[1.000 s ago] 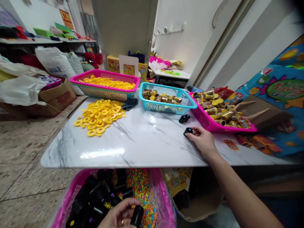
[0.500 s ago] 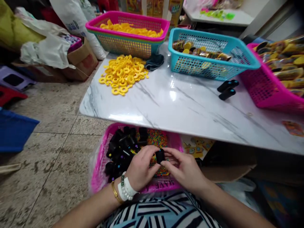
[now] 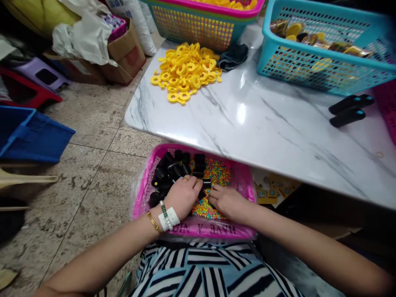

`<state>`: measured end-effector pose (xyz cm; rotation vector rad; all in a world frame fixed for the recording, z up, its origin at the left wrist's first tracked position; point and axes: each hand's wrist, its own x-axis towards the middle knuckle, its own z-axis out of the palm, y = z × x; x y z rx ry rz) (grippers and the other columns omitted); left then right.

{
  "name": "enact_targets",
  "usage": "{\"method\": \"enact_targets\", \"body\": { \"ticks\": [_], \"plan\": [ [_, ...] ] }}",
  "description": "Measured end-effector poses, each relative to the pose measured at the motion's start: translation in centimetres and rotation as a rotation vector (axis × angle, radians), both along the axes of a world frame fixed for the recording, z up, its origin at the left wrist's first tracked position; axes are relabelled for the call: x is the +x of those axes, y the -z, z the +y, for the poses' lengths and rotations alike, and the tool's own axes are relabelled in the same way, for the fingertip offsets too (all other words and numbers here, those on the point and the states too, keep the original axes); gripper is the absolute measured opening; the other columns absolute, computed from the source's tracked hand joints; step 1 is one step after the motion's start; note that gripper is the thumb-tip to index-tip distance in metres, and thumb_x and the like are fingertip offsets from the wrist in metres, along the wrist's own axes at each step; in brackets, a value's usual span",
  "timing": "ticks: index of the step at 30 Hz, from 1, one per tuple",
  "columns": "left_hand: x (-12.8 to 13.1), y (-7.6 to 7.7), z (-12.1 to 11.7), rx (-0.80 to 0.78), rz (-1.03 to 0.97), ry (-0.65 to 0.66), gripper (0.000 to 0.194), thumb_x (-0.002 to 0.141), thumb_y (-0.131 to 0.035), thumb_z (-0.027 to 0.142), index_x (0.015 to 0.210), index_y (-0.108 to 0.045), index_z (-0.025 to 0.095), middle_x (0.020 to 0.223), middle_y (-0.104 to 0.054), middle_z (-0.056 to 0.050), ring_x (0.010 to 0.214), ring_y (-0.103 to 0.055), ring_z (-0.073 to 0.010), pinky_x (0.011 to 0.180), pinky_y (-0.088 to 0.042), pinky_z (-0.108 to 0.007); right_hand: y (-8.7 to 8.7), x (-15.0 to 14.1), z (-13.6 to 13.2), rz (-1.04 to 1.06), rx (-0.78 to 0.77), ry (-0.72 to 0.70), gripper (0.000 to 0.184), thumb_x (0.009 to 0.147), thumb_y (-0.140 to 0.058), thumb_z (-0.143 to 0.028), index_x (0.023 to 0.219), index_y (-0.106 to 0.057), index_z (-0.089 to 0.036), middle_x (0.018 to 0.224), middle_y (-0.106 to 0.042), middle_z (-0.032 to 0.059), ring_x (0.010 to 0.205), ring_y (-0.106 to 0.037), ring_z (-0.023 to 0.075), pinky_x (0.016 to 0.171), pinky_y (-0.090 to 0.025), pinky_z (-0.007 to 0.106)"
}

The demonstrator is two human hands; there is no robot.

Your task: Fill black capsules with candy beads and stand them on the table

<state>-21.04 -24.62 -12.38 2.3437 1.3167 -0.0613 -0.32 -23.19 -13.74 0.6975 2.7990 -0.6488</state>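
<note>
Nearest the wearer: a striped garment, and just beyond it a pink basket with clear plastic at its rim. Both hands were inside the basket. The left hand, with bracelets and a white band at its wrist, lay palm down with fingers bent over the black cylinders; its fingertips reached a single cylinder near the middle. Whether it gripped this cylinder could not be told. The right hand was just beside it, fingers curled down toward the small multicoloured balls; its fingertips were partly hidden and its grasp could not be determined. Cylinders filled mainly the basket's left side, balls its middle and right.

Beyond the basket, the marbled white worktop carried three black tubes with blue dots at their ends, on the right. A loose pile of yellow rings lay at left, a dark cloth next to it. Behind stood a turquoise basket of wrapped and yellow-capped pieces, and stacked baskets of yellow parts. On the floor, left: a blue bin; farther off, a cardboard box.
</note>
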Motion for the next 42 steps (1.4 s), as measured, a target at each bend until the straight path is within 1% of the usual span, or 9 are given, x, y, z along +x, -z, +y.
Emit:
{"method": "enact_targets", "body": {
  "ticks": [6,10,15,21,25,31,33,37,42],
  "plan": [
    [0.3,-0.8,0.6,0.028,0.009,-0.007,0.049,0.088,-0.060,0.032,0.130,-0.050,0.010,0.112,-0.060,-0.015,0.103,-0.054,-0.0291,0.090,-0.046,-0.044,-1.6,2.8,-0.1,0.461,-0.376,0.357,0.035,0.079,-0.062,-0.006,0.111,-0.065,-0.020,0.101,-0.069,0.0043,0.096,-0.062,0.0164,0.088,-0.051,0.032],
    [2.1,-0.6,2.0,0.034,0.061,0.059,0.035,0.088,-0.058,0.032,0.114,-0.060,0.009,0.103,-0.061,-0.016,0.098,-0.055,-0.0300,0.086,-0.046,-0.044,-3.3,4.2,-0.4,0.610,-0.395,0.532,0.031,0.080,-0.063,-0.011,0.108,-0.067,-0.022,0.102,-0.070,0.0043,0.092,-0.066,0.0152,0.083,-0.054,0.031],
    [3.4,0.3,2.9,0.035,0.058,0.061,0.017,0.088,-0.051,0.021,0.092,-0.064,0.012,0.092,-0.063,-0.016,0.094,-0.056,-0.0294,0.086,-0.045,-0.046,-8.1,7.4,0.1,0.728,-0.167,0.631,0.027,0.081,-0.066,-0.017,0.107,-0.067,-0.023,0.101,-0.070,0.0057,0.094,-0.066,0.0180,0.082,-0.056,0.033],
    [3.2,1.2,3.1,0.027,-0.028,0.034,0.015,0.083,-0.053,0.019,0.095,-0.060,0.015,0.095,-0.064,-0.013,0.093,-0.057,-0.0280,0.087,-0.044,-0.045,-12.4,14.9,2.6,0.721,0.384,1.082,0.025,0.078,-0.072,-0.025,0.102,-0.068,-0.022,0.100,-0.067,0.0064,0.085,-0.066,0.0195,0.072,-0.057,0.032],
    [3.0,1.1,2.9,0.010,-0.064,0.047,0.014,0.087,-0.051,0.023,0.097,-0.058,0.016,0.093,-0.064,-0.011,0.091,-0.058,-0.0267,0.084,-0.046,-0.042,-12.5,14.8,2.4,0.650,0.367,1.024,0.031,0.080,-0.068,-0.020,0.110,-0.064,-0.022,0.106,-0.069,0.0067,0.088,-0.068,0.0192,0.077,-0.059,0.033],
    [2.5,0.7,2.4,0.034,-0.071,0.049,0.022,0.088,-0.053,0.025,0.107,-0.060,0.015,0.098,-0.064,-0.011,0.095,-0.057,-0.0265,0.089,-0.045,-0.043,-10.3,10.8,0.1,0.604,0.521,0.539,0.042,0.084,-0.059,-0.009,0.124,-0.060,-0.022,0.118,-0.067,0.0114,0.107,-0.065,0.0240,0.088,-0.058,0.041],
    [2.5,0.6,2.3,0.035,-0.058,0.058,0.026,0.088,-0.054,0.026,0.110,-0.061,0.015,0.099,-0.063,-0.012,0.096,-0.056,-0.0270,0.089,-0.046,-0.043,-9.5,10.1,-0.1,0.627,0.519,0.442,0.046,0.083,-0.060,-0.007,0.127,-0.060,-0.020,0.120,-0.066,0.0138,0.108,-0.064,0.0252,0.087,-0.058,0.042],
    [2.6,0.5,2.1,0.031,-0.063,0.050,0.028,0.088,-0.056,0.029,0.112,-0.062,0.015,0.098,-0.063,-0.011,0.096,-0.056,-0.0267,0.089,-0.047,-0.042,-8.9,8.6,0.0,0.718,0.331,0.529,0.043,0.081,-0.060,-0.006,0.121,-0.061,-0.020,0.114,-0.068,0.0111,0.104,-0.065,0.0218,0.087,-0.058,0.038],
    [2.6,0.5,2.0,-0.029,-0.157,0.019,0.030,0.085,-0.059,0.025,0.114,-0.062,0.017,0.099,-0.064,-0.009,0.096,-0.058,-0.0250,0.089,-0.048,-0.041,-10.5,7.3,0.0,0.808,-0.270,0.816,0.030,0.079,-0.072,-0.021,0.108,-0.064,-0.022,0.103,-0.071,0.0055,0.092,-0.068,0.0177,0.081,-0.058,0.032]
  ]
}}
